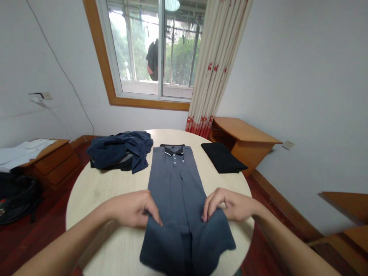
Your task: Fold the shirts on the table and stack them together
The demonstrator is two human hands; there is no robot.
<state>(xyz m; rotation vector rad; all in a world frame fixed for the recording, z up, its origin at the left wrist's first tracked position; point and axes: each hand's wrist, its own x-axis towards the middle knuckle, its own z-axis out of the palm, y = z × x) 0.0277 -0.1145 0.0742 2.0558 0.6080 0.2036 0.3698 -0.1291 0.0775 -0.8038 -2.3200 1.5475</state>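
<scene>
A dark grey polo shirt (172, 188) lies lengthwise on the round pale table (94, 191), its black collar and buttons at the far end and its sides tucked in to a narrow strip. My left hand (136, 209) pinches the shirt's left edge, thumb on top and the other fingers partly hidden beneath. On the opposite edge my right hand (222, 203) grips the cloth between thumb and fingers. The near end of the shirt is creased down the middle and hangs toward me, its lowest part cut off by the frame.
A rumpled heap of dark blue clothes (120, 149) lies at the table's far left. On the far right is a neatly folded black garment (222, 157). Beyond stand a wooden desk (244, 132) and a patterned curtain (215, 69); a wooden cabinet (54, 165) is at left.
</scene>
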